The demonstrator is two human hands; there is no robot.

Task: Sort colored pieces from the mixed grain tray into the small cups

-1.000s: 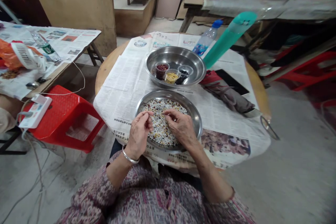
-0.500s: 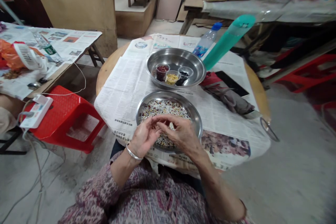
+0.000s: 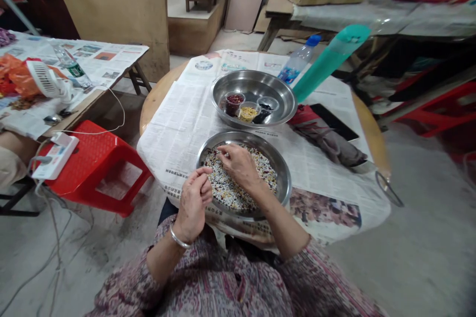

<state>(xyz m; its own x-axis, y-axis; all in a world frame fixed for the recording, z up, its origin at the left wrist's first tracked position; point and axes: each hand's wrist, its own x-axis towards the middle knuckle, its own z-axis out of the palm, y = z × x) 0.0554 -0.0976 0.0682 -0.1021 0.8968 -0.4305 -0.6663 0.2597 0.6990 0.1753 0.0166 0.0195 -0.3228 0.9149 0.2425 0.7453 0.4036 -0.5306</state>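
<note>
A steel basin [image 3: 285,190] holds a spread of mixed white, yellow, dark red and black grains [image 3: 238,190]. Over its middle reaches my right hand [image 3: 240,164], fingers bent down and drawn together close to the grains; anything between the fingertips is too small to make out. At the basin's near left edge my left hand [image 3: 194,200] is curled closed, and I cannot see what, if anything, is inside. Beyond, a larger steel basin [image 3: 278,86] contains clear cups of dark red beans [image 3: 235,100], yellow grains [image 3: 248,113] and black grains [image 3: 265,107].
Newspaper [image 3: 174,124] covers the round table. Behind the large basin stand a plastic bottle [image 3: 297,62] and a tall teal object [image 3: 332,62]. A folded umbrella [image 3: 327,141] lies right, beside a dark flat object [image 3: 334,121]. Left is a red stool [image 3: 96,158] carrying a power strip [image 3: 55,156].
My hands were together above the near basin. The left has drawn back to the lower left and curled; the right has moved up and left over the grains. The view shifted slightly.
</note>
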